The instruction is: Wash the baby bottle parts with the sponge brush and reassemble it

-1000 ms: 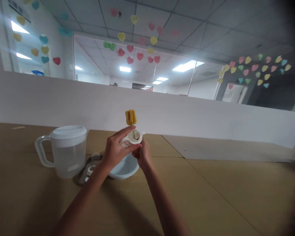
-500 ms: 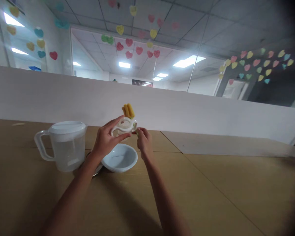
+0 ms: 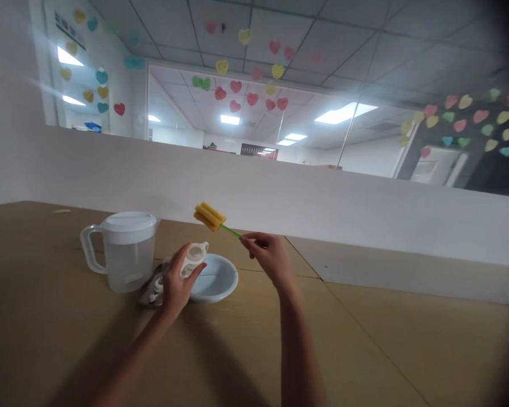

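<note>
Two hands (image 3: 176, 284) (image 3: 270, 257), left gripping one bottle (image 3: 195, 253), right one sponge brush (image 3: 210, 216), one bowl (image 3: 219, 286)

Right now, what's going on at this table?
A person's left grip holds a white handled container, the right grip a yellow sponge brush by its green stem. The brush is raised, apart from the container. A lidded jug stands at left, a pale bowl sits beyond the left grip, and a tray of small white parts is partly hidden.
</note>
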`<state>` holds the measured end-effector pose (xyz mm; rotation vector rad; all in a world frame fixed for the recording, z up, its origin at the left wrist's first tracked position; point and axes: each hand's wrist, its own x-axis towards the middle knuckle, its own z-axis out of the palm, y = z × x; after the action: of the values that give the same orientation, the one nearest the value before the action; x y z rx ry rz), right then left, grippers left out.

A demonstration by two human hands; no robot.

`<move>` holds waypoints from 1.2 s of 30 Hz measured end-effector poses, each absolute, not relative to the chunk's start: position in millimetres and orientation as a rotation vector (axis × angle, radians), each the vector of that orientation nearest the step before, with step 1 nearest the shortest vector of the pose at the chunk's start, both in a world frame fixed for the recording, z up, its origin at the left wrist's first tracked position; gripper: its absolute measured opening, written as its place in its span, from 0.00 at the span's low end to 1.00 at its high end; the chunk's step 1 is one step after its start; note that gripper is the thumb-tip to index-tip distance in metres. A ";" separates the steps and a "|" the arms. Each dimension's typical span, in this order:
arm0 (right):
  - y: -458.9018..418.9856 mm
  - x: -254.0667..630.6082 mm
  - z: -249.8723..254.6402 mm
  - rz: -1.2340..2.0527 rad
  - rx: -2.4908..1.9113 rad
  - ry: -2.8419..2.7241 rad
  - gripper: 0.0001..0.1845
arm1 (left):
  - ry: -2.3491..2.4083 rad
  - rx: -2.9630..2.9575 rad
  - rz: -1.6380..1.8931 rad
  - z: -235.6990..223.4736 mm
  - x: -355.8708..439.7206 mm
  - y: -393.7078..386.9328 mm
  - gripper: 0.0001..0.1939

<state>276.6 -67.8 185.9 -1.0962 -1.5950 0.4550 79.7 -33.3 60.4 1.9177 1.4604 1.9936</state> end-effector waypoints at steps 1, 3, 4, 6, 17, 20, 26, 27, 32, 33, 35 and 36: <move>-71.1 277.0 187.4 0.460 -1.103 -1.601 0.15 | 1.480 1.913 1.994 56.6 80.7 -34.2 0.26; -76.1 277.6 189.8 0.474 -1.114 -1.590 0.14 | 1.520 1.909 2.007 49.4 80.9 -34.2 0.26; -77.8 277.9 190.7 0.482 -1.118 -1.583 0.14 | 1.536 1.918 2.011 45.6 80.3 -33.4 0.26; -80.5 278.8 192.2 0.491 -1.135 -1.593 0.14 | 1.531 1.957 2.064 37.5 77.7 -30.6 0.27; -106.0 286.6 200.8 0.433 -1.344 -1.899 0.09 | 1.428 2.146 2.430 23.1 64.2 -23.5 0.28; -109.1 280.1 200.2 0.360 -1.422 -1.942 0.07 | 1.427 2.234 2.422 22.8 62.9 -23.6 0.29; -111.7 271.3 197.9 0.202 -1.591 -1.919 0.06 | 1.451 2.562 2.318 23.5 57.3 -25.7 0.33; -113.0 271.1 198.3 0.184 -1.606 -1.926 0.06 | 1.432 2.646 2.298 24.4 56.7 -26.6 0.33; -117.1 265.3 199.4 0.083 -1.640 -1.955 0.06 | 1.372 2.894 2.237 30.2 57.9 -32.8 0.35; -116.4 262.2 198.8 0.059 -1.638 -1.967 0.05 | 1.374 2.918 2.234 31.3 58.5 -33.9 0.35; -113.8 254.7 196.9 0.005 -1.638 -1.992 0.04 | 1.377 2.957 2.222 32.9 58.9 -35.2 0.35; -112.3 250.8 195.7 -0.022 -1.640 -2.004 0.04 | 1.380 2.969 2.214 33.3 58.7 -35.4 0.36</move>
<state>250.8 -112.3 195.7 -1.6401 -2.0043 -0.0219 58.7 -35.4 33.3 2.9687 1.3798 2.2143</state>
